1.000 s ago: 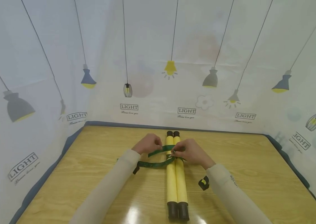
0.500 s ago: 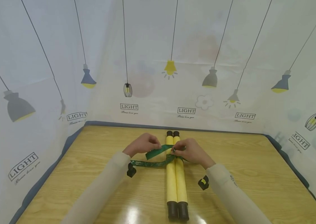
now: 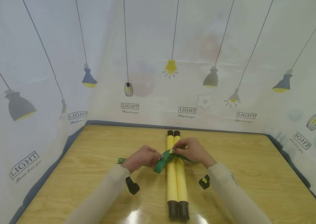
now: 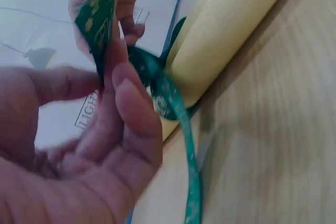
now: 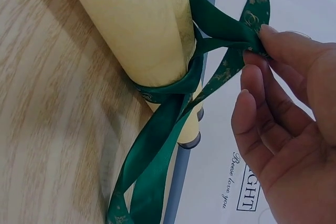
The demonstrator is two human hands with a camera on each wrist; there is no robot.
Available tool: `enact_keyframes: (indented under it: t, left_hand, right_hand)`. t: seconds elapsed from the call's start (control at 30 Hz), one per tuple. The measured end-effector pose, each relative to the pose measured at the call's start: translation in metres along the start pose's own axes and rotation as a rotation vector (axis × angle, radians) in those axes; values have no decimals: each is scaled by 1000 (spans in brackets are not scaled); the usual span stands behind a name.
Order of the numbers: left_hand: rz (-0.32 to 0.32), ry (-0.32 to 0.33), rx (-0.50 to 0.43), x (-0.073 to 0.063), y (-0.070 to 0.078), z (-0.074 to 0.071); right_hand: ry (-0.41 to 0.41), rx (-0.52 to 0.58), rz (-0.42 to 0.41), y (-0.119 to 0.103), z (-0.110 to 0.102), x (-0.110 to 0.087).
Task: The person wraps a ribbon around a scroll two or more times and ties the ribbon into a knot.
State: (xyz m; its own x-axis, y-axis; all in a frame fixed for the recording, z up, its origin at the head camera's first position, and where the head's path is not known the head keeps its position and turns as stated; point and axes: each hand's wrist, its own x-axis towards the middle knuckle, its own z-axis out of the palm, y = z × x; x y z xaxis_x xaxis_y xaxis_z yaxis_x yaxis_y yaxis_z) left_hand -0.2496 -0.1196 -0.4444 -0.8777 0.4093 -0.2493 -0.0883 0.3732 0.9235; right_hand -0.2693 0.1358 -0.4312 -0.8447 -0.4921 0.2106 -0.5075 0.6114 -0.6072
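Two slim yellow rolls (image 3: 172, 183) with dark brown end caps lie side by side on the wooden table, like a scroll rolled from both ends. A green ribbon (image 3: 160, 166) with gold print is wound round them towards the far end. My left hand (image 3: 143, 157) pinches one loose length of the ribbon (image 4: 98, 19) between thumb and forefinger. Above the crossing, my right hand (image 5: 294, 93) pinches a folded loop of the ribbon (image 5: 220, 17) between thumb and fingertips. Other tails of it hang down beside the rolls in the right wrist view.
A white curtain (image 3: 158, 90) printed with lamps and "LIGHT" lettering stands round the back and sides of the table (image 3: 104, 140). Small black pieces hang near the left wrist (image 3: 132, 186) and right wrist (image 3: 204, 182). The table's far edge has a blue-grey border.
My left hand has moved out left and then nearer the body, bringing its ribbon length down over the rolls. My right hand keeps its pinch in nearly the same place.
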Motion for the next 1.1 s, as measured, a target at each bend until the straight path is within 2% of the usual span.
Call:
enact_keyframes:
  t: [0.13,0.47,0.73,0.8,0.93,1.1]
  left_hand:
    - [-39,35,-68,-7,-2,13]
    - [-10,-78,-13,-24,8,47]
    - [-19,-92,-117,-24,23,71]
    - [-19,-103,-95,-24,25,75]
    - [-9,-137,19,-26,26,76]
    - [37,-98,111,-21,23,61]
  right_hand:
    - [-3,-2,14,2,1,1]
    - [-10,-6,18,-2,1,2]
    - [-2,-12,6,-3,0,2]
    - [-1,-17,6,-3,0,2]
    - [-4,-16,-7,-3,-1,2]
    - [-4,-10,-4,-3,-1,2]
